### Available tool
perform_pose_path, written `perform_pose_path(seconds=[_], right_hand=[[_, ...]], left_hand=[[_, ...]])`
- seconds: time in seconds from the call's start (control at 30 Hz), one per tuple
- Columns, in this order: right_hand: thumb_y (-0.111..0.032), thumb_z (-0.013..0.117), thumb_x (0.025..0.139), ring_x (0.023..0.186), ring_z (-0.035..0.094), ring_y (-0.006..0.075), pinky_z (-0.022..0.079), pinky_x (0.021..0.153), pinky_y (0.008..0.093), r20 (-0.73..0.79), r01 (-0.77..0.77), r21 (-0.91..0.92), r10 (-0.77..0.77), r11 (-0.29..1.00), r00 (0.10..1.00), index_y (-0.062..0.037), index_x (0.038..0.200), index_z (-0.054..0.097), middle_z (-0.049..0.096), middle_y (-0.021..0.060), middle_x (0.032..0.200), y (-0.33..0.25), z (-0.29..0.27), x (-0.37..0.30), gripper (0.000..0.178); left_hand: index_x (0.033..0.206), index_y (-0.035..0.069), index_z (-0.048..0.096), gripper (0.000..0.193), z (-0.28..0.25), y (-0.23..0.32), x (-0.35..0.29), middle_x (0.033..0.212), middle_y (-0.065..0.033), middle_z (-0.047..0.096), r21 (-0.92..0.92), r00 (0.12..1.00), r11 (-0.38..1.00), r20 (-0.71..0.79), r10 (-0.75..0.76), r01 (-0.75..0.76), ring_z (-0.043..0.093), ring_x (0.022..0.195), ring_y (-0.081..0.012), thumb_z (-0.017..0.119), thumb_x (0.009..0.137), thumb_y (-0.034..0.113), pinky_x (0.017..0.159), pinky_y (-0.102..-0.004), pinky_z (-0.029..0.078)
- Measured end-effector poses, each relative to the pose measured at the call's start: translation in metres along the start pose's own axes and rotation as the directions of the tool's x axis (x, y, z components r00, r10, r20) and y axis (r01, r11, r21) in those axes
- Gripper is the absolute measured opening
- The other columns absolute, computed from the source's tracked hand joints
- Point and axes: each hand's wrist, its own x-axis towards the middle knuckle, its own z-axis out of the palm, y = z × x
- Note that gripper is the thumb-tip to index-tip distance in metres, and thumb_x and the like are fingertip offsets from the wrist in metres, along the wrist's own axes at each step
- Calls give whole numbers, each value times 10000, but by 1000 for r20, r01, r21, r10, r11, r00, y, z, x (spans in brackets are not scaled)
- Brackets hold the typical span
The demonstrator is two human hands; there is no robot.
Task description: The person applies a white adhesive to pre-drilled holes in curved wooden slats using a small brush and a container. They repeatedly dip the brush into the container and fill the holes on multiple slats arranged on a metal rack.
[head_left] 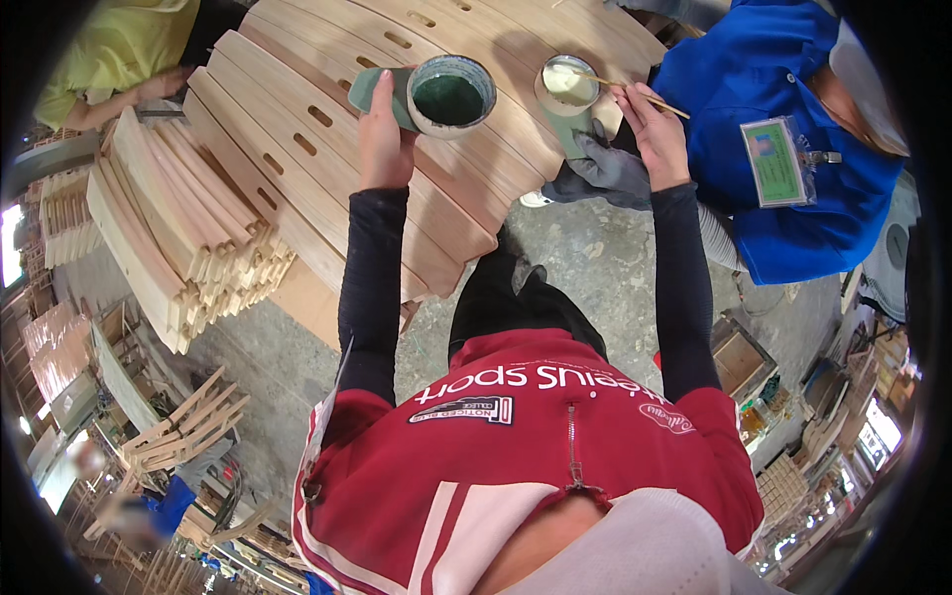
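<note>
My left hand (385,144) is closed round the flat green handle of a round cup (441,126) with dark green liquid in it, held over the slatted wood. Between the fingers of my right hand (654,134) is a thin wooden stick (650,97); its far end reaches into a second cup (548,99) with pale cream liquid. That cup also has a green handle (570,134), gripped by a co-worker's grey-gloved hand (610,169). Whether the stick has bristles at its tip, I cannot tell.
Slatted wooden panels (288,89) with oval slots lie under the cups. Left of them stands a stack of pale curved boards (169,223). A co-worker in a blue shirt (734,74) stands close at right; a person in yellow (119,50) is at far left.
</note>
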Motion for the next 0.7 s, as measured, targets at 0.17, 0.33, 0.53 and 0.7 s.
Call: perform_pose_path(seconds=[0.17, 0.33, 0.53, 0.7], right_hand=[[-52, 656, 941, 982, 710, 245, 608, 830, 294, -79, -112, -96, 104, 989, 991, 48, 1015, 636, 701, 178, 1041, -13, 1, -27, 126], [-152, 681, 944, 963, 714, 219, 601, 808, 285, 22, -103, -83, 105, 991, 994, 11, 1016, 650, 716, 157, 1013, -13, -5, -42, 180], [-213, 694, 942, 951, 717, 220, 590, 799, 282, 43, -45, -67, 48, 997, 998, -20, 995, 654, 721, 151, 1001, -30, -3, -54, 204], [-211, 705, 935, 853, 732, 207, 591, 725, 275, 123, 212, -184, -192, 960, 974, -20, 952, 639, 727, 142, 948, -59, 42, -88, 203]], left_hand=[[1176, 31, 581, 308, 4, -2, 12, 1110, -51, 670, 5, 999, 999, 15, 36, -36, 657, 993, -183, 533, 1017, 291, 852, -352, 535], [1146, 23, 612, 371, 21, 1, 9, 1064, -39, 659, 244, 969, 968, -217, 116, -62, 633, 921, -150, 593, 979, 353, 788, -331, 505], [1054, -14, 685, 357, 25, -17, 27, 966, -64, 706, 424, 920, 839, -33, 390, -340, 630, 870, -147, 584, 983, 320, 808, -307, 485], [1059, -12, 711, 294, 44, -1, 8, 998, -50, 715, 443, 884, 766, 201, 421, -465, 638, 907, -128, 529, 1007, 213, 833, -257, 488]])
